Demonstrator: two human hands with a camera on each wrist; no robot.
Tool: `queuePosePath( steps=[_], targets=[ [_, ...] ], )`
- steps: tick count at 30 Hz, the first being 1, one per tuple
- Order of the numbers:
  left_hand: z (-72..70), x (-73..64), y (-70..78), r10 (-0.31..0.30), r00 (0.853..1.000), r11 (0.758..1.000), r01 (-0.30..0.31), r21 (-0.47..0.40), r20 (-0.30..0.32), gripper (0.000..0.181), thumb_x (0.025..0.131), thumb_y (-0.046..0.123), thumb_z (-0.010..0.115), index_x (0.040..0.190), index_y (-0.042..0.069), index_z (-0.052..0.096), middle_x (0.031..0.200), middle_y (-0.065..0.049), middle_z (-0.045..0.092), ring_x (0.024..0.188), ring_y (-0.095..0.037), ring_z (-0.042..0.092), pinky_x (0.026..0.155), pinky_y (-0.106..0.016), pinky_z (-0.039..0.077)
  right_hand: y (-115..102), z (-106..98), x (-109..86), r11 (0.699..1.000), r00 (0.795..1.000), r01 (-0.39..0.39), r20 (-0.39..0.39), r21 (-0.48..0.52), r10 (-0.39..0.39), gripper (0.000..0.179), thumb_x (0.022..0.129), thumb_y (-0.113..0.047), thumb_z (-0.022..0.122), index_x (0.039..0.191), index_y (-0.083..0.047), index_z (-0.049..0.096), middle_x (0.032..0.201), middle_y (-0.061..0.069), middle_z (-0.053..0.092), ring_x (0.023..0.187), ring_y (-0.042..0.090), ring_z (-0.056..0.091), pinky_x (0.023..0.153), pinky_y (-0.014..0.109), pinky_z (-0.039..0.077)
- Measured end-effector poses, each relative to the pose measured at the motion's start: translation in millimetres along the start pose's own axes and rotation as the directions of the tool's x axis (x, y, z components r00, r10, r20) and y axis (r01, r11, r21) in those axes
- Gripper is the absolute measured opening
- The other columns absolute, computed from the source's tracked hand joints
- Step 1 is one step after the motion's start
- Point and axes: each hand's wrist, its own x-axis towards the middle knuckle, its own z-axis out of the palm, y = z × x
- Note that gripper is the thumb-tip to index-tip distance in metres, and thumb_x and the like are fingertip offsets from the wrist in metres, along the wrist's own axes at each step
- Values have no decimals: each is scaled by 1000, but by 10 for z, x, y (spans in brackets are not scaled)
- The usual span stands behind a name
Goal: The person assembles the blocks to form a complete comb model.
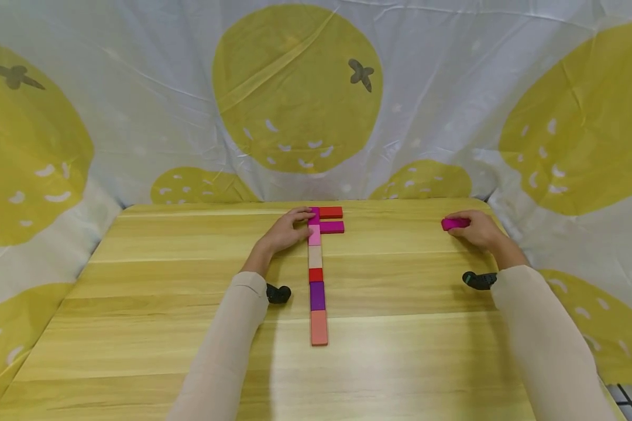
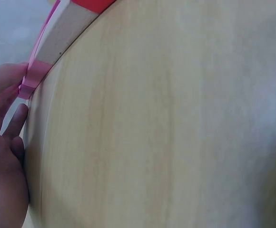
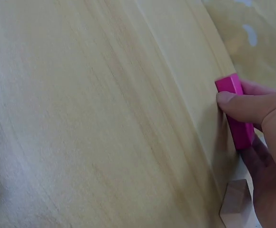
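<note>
My right hand [image 1: 476, 228] pinches a magenta block [image 1: 454, 223] near the table's far right corner. In the right wrist view the thumb lies across one face of that block [image 3: 241, 128]. My left hand [image 1: 286, 231] is at the far end of a column of blocks, its fingertips touching a magenta block [image 1: 314, 216] and its thumb at the pink block [image 1: 315, 235]. Nearer me the column runs on through a beige block [image 1: 315, 256], a small red block [image 1: 315, 275], a purple block [image 1: 317, 296] and a salmon block [image 1: 319, 327].
To the column's right, a red block [image 1: 330, 213] and another magenta block [image 1: 332, 227] extend sideways from its far end. A plain wooden block [image 3: 235, 204] stands under my right hand. A patterned cloth [image 1: 421, 88] hangs behind the wooden table [image 1: 400, 327].
</note>
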Motion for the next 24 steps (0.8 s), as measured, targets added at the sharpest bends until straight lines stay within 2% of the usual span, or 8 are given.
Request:
queuePosePath(
  steps=[5, 8, 12, 16, 19, 24],
  targets=[
    [2, 5, 27, -2, 1000, 1000, 2, -20, 5, 48, 103, 16, 65, 149, 4, 56, 164, -10, 35, 152, -31, 26, 122, -48, 23, -24, 5, 1, 996, 998, 60, -11, -68, -61, 46, 101, -17, 69, 139, 7, 60, 135, 37, 54, 119, 51, 52, 96, 60, 45],
    [1, 8, 25, 2, 1000, 999, -1, -40, 4, 47, 103, 16, 66, 147, 3, 57, 163, -10, 36, 149, -32, 32, 121, -47, 26, -92, 8, 3, 988, 993, 110, -23, -111, -114, 45, 100, -17, 70, 138, 7, 61, 134, 37, 56, 121, 52, 52, 97, 62, 45],
    [-3, 6, 11, 23, 1000, 998, -23, -61, -2, 46, 102, 14, 67, 145, 2, 59, 161, -11, 39, 144, -33, 40, 120, -47, 29, -237, 11, 9, 981, 985, 159, -51, -108, -165, 42, 99, -15, 72, 135, 5, 64, 132, 35, 59, 119, 49, 54, 95, 60, 47],
    [-17, -22, 22, 37, 998, 997, -39, -60, -42, 43, 99, 12, 70, 140, 1, 63, 157, -13, 45, 145, -32, 39, 121, -47, 27, -406, 65, 54, 965, 967, 237, -71, -111, -245, 39, 95, -10, 76, 130, 5, 68, 128, 32, 62, 114, 45, 58, 89, 55, 50],
    [-30, -69, 55, 48, 997, 998, -49, -25, -66, 40, 98, 12, 71, 137, 3, 66, 154, -13, 48, 146, -32, 37, 121, -49, 26, -534, 146, 113, 944, 945, 307, -76, -124, -317, 38, 93, -9, 78, 128, 4, 69, 128, 30, 63, 111, 42, 60, 85, 53, 52],
    [-6, -200, 155, 114, 993, 993, -113, 15, -32, 39, 95, 9, 71, 133, 1, 68, 149, -17, 51, 143, -36, 40, 120, -51, 28, -754, 311, 178, 919, 918, 381, -74, -103, -390, 37, 91, -8, 81, 125, 2, 71, 122, 24, 67, 100, 35, 60, 79, 47, 51]
  ],
)
